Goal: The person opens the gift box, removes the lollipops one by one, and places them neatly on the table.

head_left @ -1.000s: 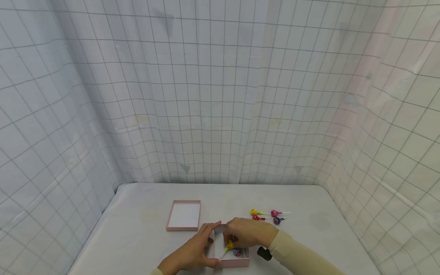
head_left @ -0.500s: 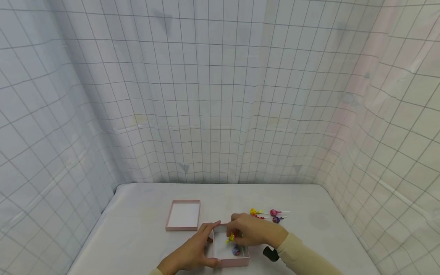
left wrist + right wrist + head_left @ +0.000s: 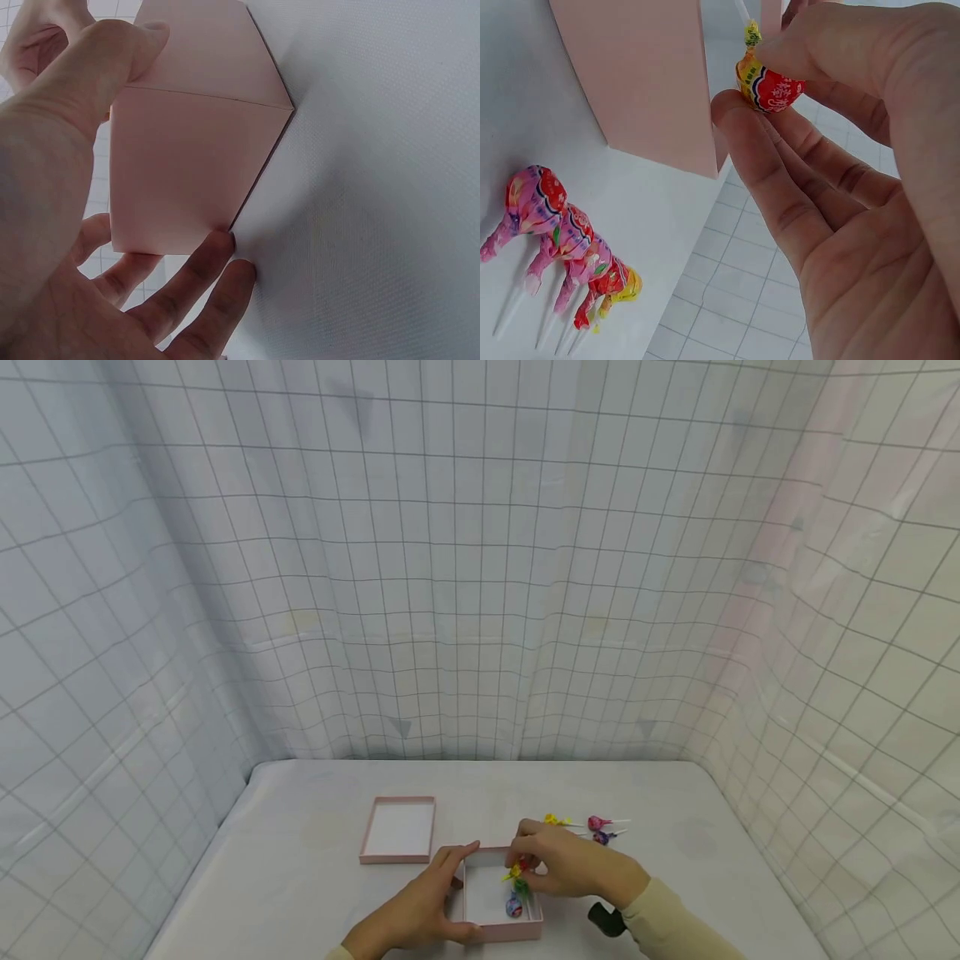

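Note:
My left hand (image 3: 420, 906) grips the open pink box (image 3: 510, 932), its thumb on the near wall and its fingers reaching to the far side. In the left wrist view the thumb presses the pink cardboard wall (image 3: 187, 157). My right hand (image 3: 566, 860) pinches a lollipop (image 3: 769, 84) in a red and yellow wrapper between thumb and fingers, over the right part of the box. Its stick points away from the palm, up in the right wrist view. Inside the box lies a lollipop (image 3: 513, 907) with a blue wrapped head, close below the held one.
The box's pink-rimmed lid (image 3: 400, 829) lies inside up on the white table, behind and left. Several wrapped lollipops lie in a group behind my right hand, among them a yellow one (image 3: 552, 819), a pink one (image 3: 595, 823) and a purple one (image 3: 601, 837).
My right hand has moved right and slightly back with the lollipop, uncovering more of the box's inside and the blue lollipop. The left hand stays in place on the box.

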A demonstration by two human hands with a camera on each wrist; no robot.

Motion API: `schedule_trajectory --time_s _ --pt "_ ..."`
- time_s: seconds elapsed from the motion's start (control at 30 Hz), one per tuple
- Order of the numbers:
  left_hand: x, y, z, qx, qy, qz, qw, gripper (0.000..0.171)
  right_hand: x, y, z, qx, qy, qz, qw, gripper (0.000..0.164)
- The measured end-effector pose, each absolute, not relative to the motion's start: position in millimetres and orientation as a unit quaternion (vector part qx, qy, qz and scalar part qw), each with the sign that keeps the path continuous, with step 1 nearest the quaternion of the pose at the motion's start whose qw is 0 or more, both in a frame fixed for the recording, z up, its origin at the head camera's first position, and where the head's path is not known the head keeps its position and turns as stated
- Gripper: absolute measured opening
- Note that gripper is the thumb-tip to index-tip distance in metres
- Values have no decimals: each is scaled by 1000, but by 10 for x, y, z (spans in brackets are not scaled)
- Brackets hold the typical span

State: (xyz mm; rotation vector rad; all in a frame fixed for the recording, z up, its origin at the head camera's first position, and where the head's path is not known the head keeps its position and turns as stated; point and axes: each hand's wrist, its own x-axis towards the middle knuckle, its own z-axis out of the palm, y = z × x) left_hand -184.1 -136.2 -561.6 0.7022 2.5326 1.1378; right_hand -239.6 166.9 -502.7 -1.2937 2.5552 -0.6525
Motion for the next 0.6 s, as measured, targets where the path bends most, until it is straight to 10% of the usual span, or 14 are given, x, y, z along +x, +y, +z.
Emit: schedule_trajectory --time_s 0.6 --pt "-1860 -1348 -5594 222 880 392 154 119 -2412 1839 -4951 -419 876 -223 80 20"
